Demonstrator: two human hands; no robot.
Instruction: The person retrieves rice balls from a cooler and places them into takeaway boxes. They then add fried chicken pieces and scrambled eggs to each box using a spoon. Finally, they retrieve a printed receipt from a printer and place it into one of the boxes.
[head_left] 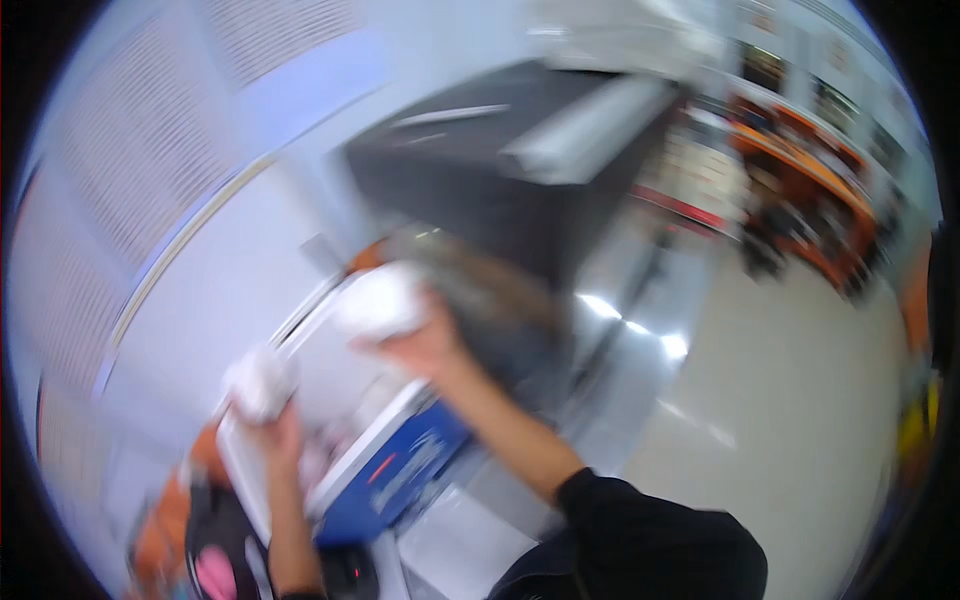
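Both hands are raised over a blue and white cooler box point(352, 508), each with a white bundle, and motion blur softens everything. The left hand point(277, 437) has its fingers closed around the lower part of the left bundle point(262, 383), which sits on top of the fingers above the box's left end. The right hand point(428, 343) grips the right bundle point(380, 300), thumb below and fingers along its right side, near the box's far right corner. Each bundle lies at the fingertips, on the far side of its hand from the person, and looks roundish, with no clear long axis. Between and below the hands is the box's open top, where pinkish-white contents point(325, 450) lie toward the near left corner; in this view the left hand is the nearer one to them. Whether either bundle touches the rim, I cannot tell. A flat white sheet point(465, 540) is just beside the box's blue front, and beyond the far right corner stands a dark-covered table point(440, 150) bearing a long white roll point(590, 130).
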